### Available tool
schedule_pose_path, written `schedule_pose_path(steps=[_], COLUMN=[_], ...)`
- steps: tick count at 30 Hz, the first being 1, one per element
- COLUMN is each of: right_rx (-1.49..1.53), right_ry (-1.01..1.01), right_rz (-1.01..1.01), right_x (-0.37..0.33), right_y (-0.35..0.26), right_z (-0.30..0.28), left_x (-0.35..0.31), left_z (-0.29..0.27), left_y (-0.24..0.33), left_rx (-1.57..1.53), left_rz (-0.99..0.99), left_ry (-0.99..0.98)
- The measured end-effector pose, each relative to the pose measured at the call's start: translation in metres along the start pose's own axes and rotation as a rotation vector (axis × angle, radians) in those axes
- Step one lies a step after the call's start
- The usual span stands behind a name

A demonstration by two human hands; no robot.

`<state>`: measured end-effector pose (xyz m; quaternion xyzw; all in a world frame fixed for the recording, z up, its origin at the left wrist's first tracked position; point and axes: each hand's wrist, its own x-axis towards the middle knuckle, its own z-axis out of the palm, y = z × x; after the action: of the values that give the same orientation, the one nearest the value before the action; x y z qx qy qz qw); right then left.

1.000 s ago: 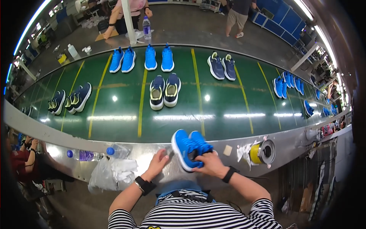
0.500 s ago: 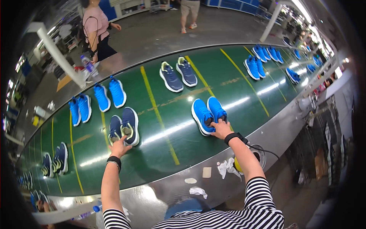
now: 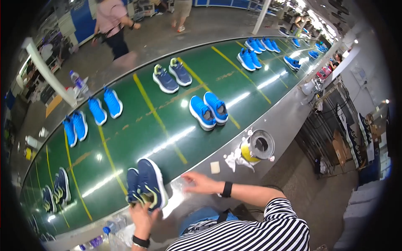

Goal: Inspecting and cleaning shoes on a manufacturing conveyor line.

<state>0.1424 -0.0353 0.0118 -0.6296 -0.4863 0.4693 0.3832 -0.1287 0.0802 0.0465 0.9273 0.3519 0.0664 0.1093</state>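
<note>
My left hand (image 3: 143, 215) is closed on the heel ends of a pair of navy sneakers (image 3: 152, 180) with white soles and lime-green linings. The pair is over the near edge of the green conveyor belt (image 3: 167, 121), toes pointing away from me. Just to the right of these shoes is my right hand (image 3: 202, 183), empty, its fingers loosely apart above the metal ledge. Farther off, a pair of bright blue sneakers (image 3: 215, 106) stands on the belt with nobody touching it. Behind and left of that stands another navy pair (image 3: 171, 75).
More blue sneakers (image 3: 97, 111) line the far left of the belt; others (image 3: 248, 59) are at the far right. On the metal ledge (image 3: 268, 121) sit a round metal container (image 3: 261, 144), crumpled white paper (image 3: 236, 162) and a beige square (image 3: 215, 167). A person in pink (image 3: 111, 19) is beyond the belt.
The navy pair has come toward me with my left hand. My right hand has let go of the blue pair and moved back and left over the ledge. The view has shifted.
</note>
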Motion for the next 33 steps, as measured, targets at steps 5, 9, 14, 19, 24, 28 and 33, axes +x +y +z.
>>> schedule_pose_path(steps=[5,9,14,19,24,28,33], right_rx=[-0.035,-0.063,-0.029,0.083,0.677,0.735,0.685], right_ry=[0.082,0.190,0.216,0.223,0.015,0.087,0.048], right_rz=[0.047,0.101,0.221,0.260,0.522,0.642,0.628], right_x=[-0.043,-0.049,-0.047,-0.049,-0.062,-0.060,-0.067], right_y=[0.024,0.035,0.050,0.041,0.023,0.016,0.028], right_z=[0.119,0.139,0.152,0.153,0.107,0.098,0.095], left_x=[-0.076,-0.103,-0.109,-0.093,-0.100,-0.094,-0.101], left_z=[0.021,0.011,0.024,0.067,0.056,0.047,0.067], left_y=[0.045,0.040,0.010,-0.007,-0.022,-0.012,-0.009], left_rx=[-0.199,-0.447,-0.720,-1.015,-1.674,-1.734,-1.673], left_rz=[-0.011,-0.085,-0.610,-0.698,-1.102,-1.072,-1.097], left_ry=[-0.389,-0.115,0.109,-0.029,-0.254,-0.280,-0.236])
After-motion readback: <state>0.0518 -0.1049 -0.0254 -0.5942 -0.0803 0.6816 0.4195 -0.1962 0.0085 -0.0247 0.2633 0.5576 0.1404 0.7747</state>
